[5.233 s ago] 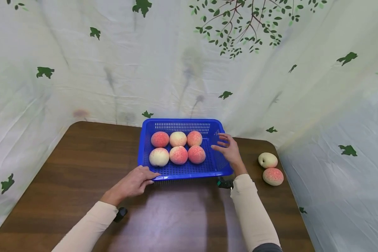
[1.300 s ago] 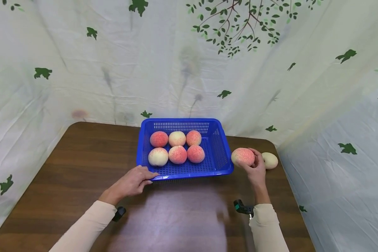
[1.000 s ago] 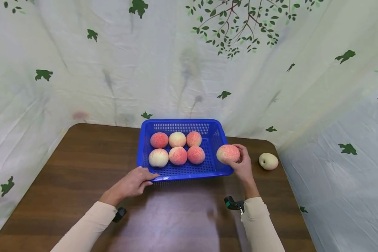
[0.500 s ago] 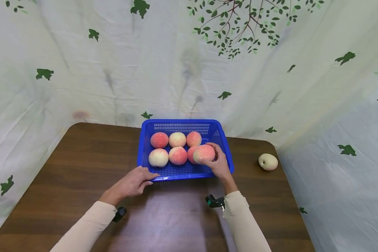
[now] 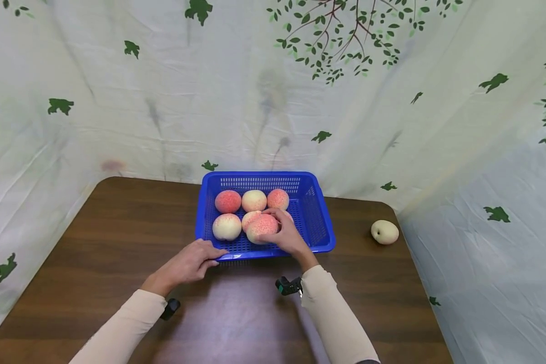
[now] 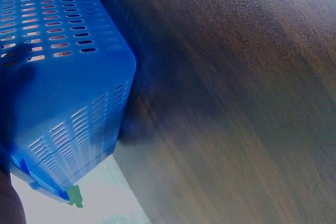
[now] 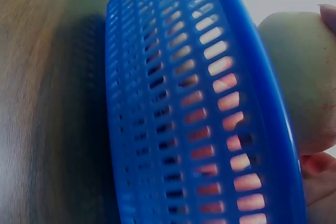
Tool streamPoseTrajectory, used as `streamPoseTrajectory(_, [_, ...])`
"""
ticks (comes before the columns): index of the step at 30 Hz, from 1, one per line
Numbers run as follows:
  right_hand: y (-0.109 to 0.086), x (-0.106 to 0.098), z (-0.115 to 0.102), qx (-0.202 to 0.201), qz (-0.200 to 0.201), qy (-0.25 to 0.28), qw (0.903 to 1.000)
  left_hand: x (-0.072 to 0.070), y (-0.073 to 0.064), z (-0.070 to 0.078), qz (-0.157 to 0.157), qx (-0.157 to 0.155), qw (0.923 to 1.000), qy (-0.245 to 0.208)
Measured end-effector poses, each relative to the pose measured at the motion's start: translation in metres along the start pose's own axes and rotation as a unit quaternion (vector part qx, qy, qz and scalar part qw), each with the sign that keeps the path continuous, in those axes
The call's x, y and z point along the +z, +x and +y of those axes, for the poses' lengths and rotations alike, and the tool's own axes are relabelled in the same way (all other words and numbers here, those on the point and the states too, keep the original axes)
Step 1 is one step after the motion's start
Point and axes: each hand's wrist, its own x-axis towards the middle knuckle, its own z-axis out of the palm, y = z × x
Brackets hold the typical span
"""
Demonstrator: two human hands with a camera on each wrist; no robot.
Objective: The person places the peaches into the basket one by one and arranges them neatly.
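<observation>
Nearest: dark brown wooden table, w/ both cream sleeves coming in from the bottom edge. Left hand lies flat-ish on the tabletop, fingers relaxed and only loosely bent, tips touching the near rim of the blue perforated plastic basket; it grips nothing. Right hand is inside the basket, fingers curled round a pink-speckled round peach, holding it in front of the near row, approx at the middle. Right wrist view shows the same fruit just past the basket wall, fingertips under it. Can't tell whether it touches the basket floor yet.

Behind it: near row w/ a pale peach at left, others partly hidden by the hand; far row of three. One pale yellowish peach sits alone on the table, well apart to the right.

Progress, by my read: six fruit packed, a seventh going in, not released; one left outside.

Vs 5.2 s ago: two fruit lay at the right then, now one. Over the last second or so the right hand has carried the speckled one from the table's right side, over the rim, leftward across the basket. Left hand hasn't moved.
</observation>
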Motion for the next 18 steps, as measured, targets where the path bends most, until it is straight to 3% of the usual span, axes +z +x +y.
streamPoseTrajectory(10, [0.016, 0.026, -0.004, 0.015, -0.090, -0.066, 0.9936, 0.001, -0.002, -0.001, 0.007, -0.001, 1.0000, -0.004])
streamPoseTrajectory(18, [0.022, 0.035, -0.002, 0.020, -0.114, -0.106, 0.9876, 0.000, -0.001, -0.001, -0.008, -0.014, 0.9998, -0.009])
